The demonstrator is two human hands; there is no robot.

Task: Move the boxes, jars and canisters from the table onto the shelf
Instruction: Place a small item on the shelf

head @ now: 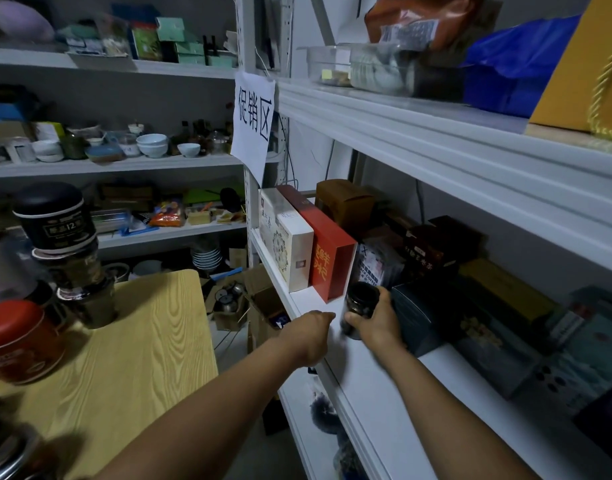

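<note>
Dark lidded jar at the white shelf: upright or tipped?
Near upright, lid uppermost; the right hand grips the small dark lidded jar round its side over the white shelf. Base contact: cannot tell.

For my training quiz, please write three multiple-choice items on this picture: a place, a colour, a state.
1. Where is the dark jar?
A. on the floor
B. at the white shelf, right of the red box
C. inside a drawer
2. What colour is the canister at the table left edge?
A. green
B. white
C. red
3. What does the right hand do?
A. grips the jar
B. hangs empty
C. presses the table
Answers: 1 B, held at the shelf beside that box; 2 C, its body is red; 3 A, its fingers curl round it.
</note>
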